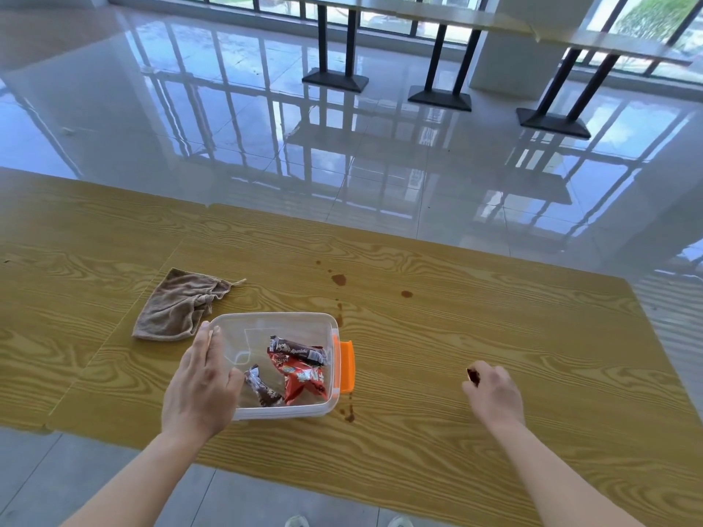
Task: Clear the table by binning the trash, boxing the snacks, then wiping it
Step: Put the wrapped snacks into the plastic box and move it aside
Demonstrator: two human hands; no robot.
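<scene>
The left hand (201, 382) is laid flat and open over the near-left corner of a clear plastic box (281, 325), with the fingers spread along its left rim and the thumb resting inside the wall; nothing is gripped in it. The right hand (492, 393) is curled narrow, well apart from the box on the right, and a small dark snack (473, 375) is pinched at its fingertips just above the desk (494, 298).

The box is set near the front edge of the desk, without a lid, and an orange latch (347, 367) is seen on its right side. Three wrapped snacks are held inside it: a dark brown bar (298, 350) lying across the far right part, a red packet (304, 380) beneath it, and a smaller brown wrapper (262, 389) tilted near the front wall.

A brown cloth (175, 306) is left crumpled just beyond the box on the left, near the fingertips of the left hand but not touched. Brown stains (338, 279) are scattered on the desk behind and to the right of the box, and a further spill (348, 410) is seen at its near-right corner. Between the right hand and the box, only bare wood is shown.
</scene>
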